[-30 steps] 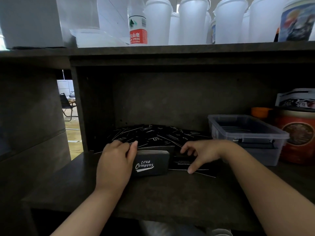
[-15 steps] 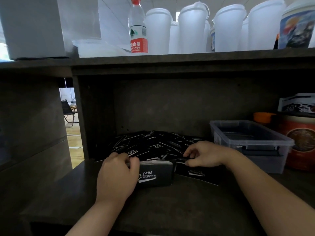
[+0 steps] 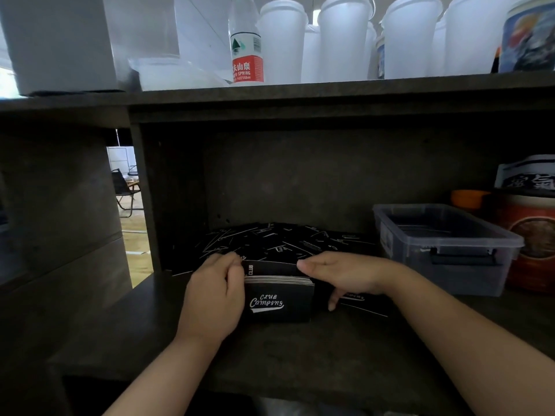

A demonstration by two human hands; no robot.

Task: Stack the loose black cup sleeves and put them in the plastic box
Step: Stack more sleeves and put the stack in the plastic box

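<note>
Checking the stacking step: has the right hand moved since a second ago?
Yes. The right hand has lifted off the shelf and shifted left, over the sleeve stack, away from the plastic box.

Two bare forearms, no sleeves, no jewellery

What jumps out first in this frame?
Both hands meet at a neat stack of black "Club Camping" cup sleeves at the shelf front: the left hand grips its left end, the right hand lays a sleeve on top. Loose sleeves lie behind; the clear plastic box sits right.
</note>
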